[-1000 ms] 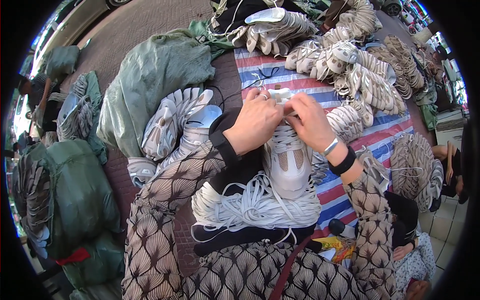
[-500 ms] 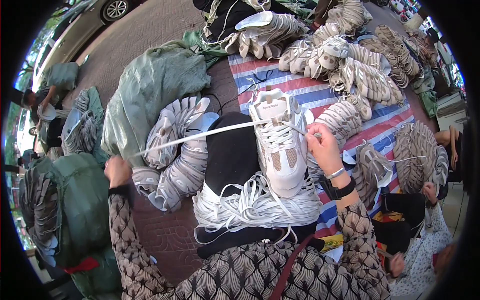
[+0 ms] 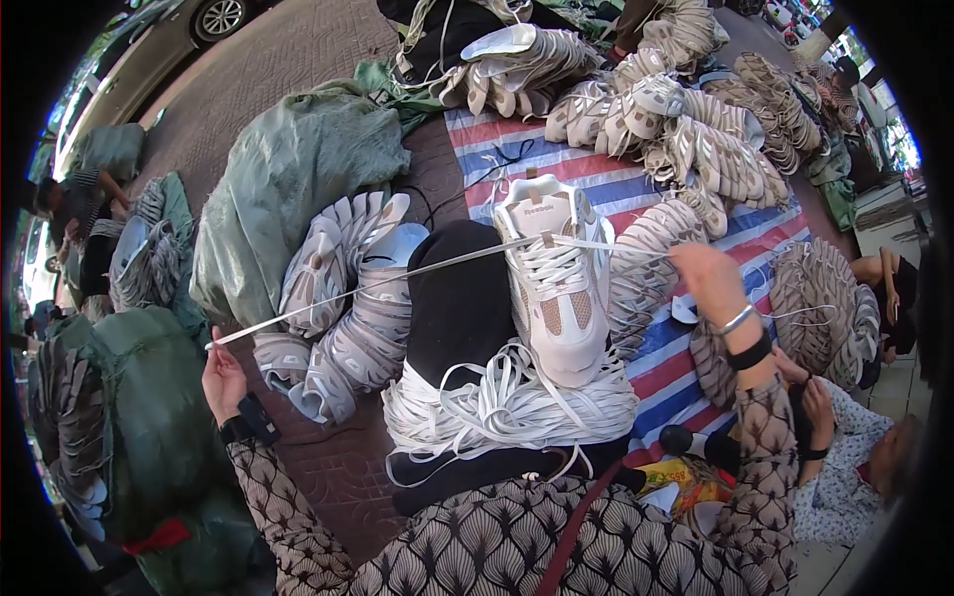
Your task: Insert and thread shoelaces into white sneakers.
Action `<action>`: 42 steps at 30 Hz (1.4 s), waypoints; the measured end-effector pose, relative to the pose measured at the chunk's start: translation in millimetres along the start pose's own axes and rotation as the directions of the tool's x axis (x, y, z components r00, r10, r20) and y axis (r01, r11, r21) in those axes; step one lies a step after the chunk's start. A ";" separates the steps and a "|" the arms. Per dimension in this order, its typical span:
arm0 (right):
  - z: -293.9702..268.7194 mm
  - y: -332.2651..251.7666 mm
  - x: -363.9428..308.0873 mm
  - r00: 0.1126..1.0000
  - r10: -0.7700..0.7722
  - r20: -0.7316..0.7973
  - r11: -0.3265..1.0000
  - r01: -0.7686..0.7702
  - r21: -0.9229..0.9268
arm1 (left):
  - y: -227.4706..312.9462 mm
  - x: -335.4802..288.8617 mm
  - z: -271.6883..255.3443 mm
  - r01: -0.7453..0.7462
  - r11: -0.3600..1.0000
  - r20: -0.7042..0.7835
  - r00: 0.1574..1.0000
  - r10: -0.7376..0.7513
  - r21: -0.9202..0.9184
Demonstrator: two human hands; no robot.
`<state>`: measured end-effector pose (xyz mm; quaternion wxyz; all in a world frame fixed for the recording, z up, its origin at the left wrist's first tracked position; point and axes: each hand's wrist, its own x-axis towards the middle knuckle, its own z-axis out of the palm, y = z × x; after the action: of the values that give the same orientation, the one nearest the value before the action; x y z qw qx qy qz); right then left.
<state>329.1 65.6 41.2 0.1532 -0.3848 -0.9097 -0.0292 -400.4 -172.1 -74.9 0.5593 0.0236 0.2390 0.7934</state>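
A white and beige sneaker rests on my lap, toe toward me, with white laces crisscrossed over its tongue. One lace end stretches taut from the top eyelets to my left hand, whose fingertips pinch it out at the left. The other end runs rightward into my right hand, closed on it well to the right of the shoe. Across my black-clad thighs, under the toe, lies a tangled heap of loose white shoelaces.
Curved stacks of shoe uppers lie left of my knees; more stacks cover the striped tarp at right. Green sacks stand at left. A person in a patterned sleeve sits close on my right.
My right hand has moved outward to the right, away from the shoe, drawing its lace end out. My left hand has turned and dropped slightly. The sneaker stays put.
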 end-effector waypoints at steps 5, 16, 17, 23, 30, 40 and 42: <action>-23.2 54.7 -21.8 0.921 0.388 0.039 0.852 -0.343 -0.396 | 20.3 2.2 -12.1 -0.198 0.980 -0.152 0.969 0.195 -0.004; 3.4 225.8 -158.8 0.262 0.905 0.334 -0.409 0.330 0.851 | 8.0 -5.8 -10.1 -0.096 0.904 -0.408 0.869 0.281 0.417; -15.5 248.5 -189.3 0.181 0.949 0.257 -0.299 0.270 0.915 | -13.6 9.6 -2.0 -0.040 0.887 -0.553 0.768 0.322 0.461; -9.0 211.4 -133.8 0.282 0.947 0.151 -0.123 -0.116 0.986 | -81.4 45.6 107.0 0.005 0.975 -0.172 0.985 0.034 0.221; -1.3 -15.6 63.7 0.813 0.433 0.389 0.156 -0.493 0.856 | -277.9 54.1 250.8 -0.180 0.201 0.212 0.965 -0.154 0.963; 18.5 -52.4 110.7 0.891 0.066 0.448 0.466 -0.425 0.776 | -326.2 13.3 274.6 -0.533 -0.399 0.389 0.836 -0.388 0.746; 17.1 -52.3 115.4 0.886 0.054 0.461 0.484 -0.427 0.763 | -326.7 11.5 273.1 -0.558 -0.419 0.431 0.826 -0.363 0.716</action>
<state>211.8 111.6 63.1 0.1461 -0.3845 -0.7526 0.5142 -35.2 19.7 31.5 0.2215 0.7220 0.6174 0.2201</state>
